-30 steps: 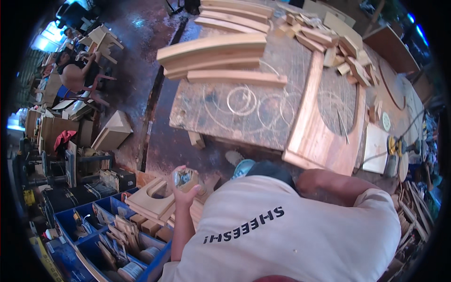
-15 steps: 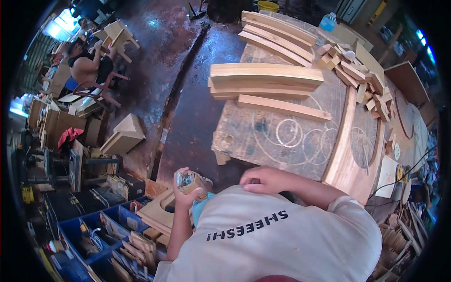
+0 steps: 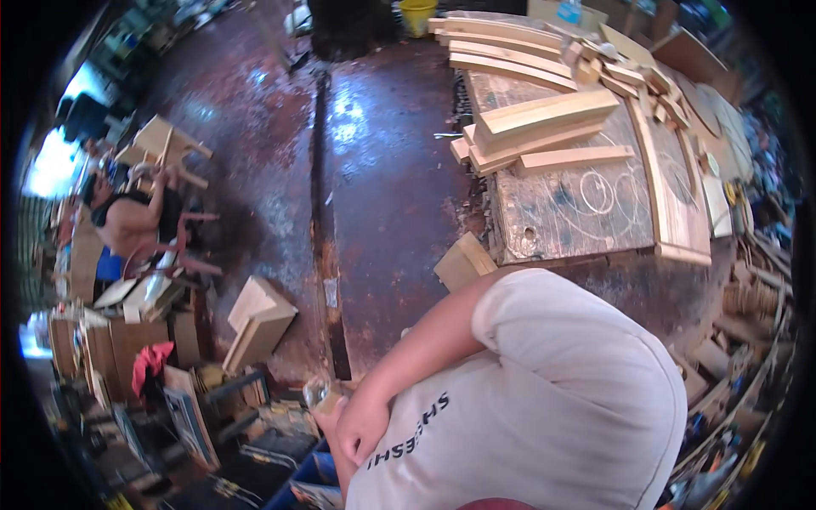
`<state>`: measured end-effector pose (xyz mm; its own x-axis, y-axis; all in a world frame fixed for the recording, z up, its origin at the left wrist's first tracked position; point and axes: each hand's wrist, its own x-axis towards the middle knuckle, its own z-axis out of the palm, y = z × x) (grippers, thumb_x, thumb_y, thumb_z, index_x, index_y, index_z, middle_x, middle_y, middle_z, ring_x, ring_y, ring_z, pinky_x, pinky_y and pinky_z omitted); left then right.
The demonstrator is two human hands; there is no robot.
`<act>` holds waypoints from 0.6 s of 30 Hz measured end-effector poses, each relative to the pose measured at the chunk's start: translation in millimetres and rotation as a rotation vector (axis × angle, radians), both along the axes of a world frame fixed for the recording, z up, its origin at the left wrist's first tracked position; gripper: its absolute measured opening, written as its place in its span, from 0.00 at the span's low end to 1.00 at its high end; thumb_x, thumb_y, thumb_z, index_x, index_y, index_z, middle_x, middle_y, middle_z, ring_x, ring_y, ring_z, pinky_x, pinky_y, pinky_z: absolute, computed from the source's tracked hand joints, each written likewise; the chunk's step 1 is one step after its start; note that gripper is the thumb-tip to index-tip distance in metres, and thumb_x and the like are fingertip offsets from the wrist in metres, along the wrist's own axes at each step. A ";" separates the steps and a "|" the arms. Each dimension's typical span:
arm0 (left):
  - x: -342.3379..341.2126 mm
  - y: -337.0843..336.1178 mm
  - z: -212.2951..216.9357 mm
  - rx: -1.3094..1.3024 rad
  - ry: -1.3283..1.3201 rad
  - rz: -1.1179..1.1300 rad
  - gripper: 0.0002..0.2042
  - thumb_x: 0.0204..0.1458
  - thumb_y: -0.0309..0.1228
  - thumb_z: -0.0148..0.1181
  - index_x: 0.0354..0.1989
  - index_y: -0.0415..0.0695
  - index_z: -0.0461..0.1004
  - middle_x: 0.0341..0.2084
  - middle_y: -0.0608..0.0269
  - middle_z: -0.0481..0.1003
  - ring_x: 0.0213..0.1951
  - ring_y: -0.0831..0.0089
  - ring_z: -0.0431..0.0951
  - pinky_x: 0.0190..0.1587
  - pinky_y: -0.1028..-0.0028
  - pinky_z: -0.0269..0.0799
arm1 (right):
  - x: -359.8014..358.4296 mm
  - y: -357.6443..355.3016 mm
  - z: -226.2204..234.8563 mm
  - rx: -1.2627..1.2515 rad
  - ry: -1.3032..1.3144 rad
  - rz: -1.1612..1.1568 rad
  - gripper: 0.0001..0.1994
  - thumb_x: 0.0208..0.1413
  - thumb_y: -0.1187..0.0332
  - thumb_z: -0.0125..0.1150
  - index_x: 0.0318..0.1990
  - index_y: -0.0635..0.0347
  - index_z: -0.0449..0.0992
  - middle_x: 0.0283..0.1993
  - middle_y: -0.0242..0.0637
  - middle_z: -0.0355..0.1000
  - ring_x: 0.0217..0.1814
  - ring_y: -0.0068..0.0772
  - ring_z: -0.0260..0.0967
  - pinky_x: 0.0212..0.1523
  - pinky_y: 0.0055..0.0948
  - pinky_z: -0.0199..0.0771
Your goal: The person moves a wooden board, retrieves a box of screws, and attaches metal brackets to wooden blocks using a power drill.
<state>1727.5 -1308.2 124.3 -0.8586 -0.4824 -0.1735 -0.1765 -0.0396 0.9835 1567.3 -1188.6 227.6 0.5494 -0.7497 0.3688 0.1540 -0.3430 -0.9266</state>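
Note:
Low in front of my body, my left hand (image 3: pixel 327 415) is closed around a small tan container-like object (image 3: pixel 318 393) with a silvery, glassy-looking top. Its exact kind is too blurred to make out. My right arm crosses my shirt, bringing my right hand (image 3: pixel 363 427) beside my left wrist. The right fingers are curled in; whatever they hold, if anything, is hidden. Beneath the hands lies a blue compartment bin (image 3: pixel 316 473), mostly covered by my arms.
At the right, a worn workbench (image 3: pixel 552 225) carries curved wooden pieces (image 3: pixel 548 115) and cut blocks. An angled wooden piece (image 3: pixel 262 319) lies on the floor. At the left sits another person (image 3: pixel 132 212) beside a wooden chair frame. Black cases (image 3: pixel 246 476) lie lower left.
My body has turned left, so the bench has shifted right and away in view. My right hand has moved from the bench side across to my left wrist. The left hand keeps its object.

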 end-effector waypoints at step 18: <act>-211.0 -169.4 -25.8 -0.024 -0.024 -0.239 0.32 0.46 0.22 0.63 0.61 0.37 0.56 0.49 0.57 0.69 0.47 0.69 0.71 0.54 0.70 0.66 | -243.5 36.4 -47.6 0.633 -0.131 -0.920 0.18 0.63 0.53 0.53 0.32 0.60 0.74 0.26 0.29 0.71 0.27 0.21 0.68 0.28 0.25 0.70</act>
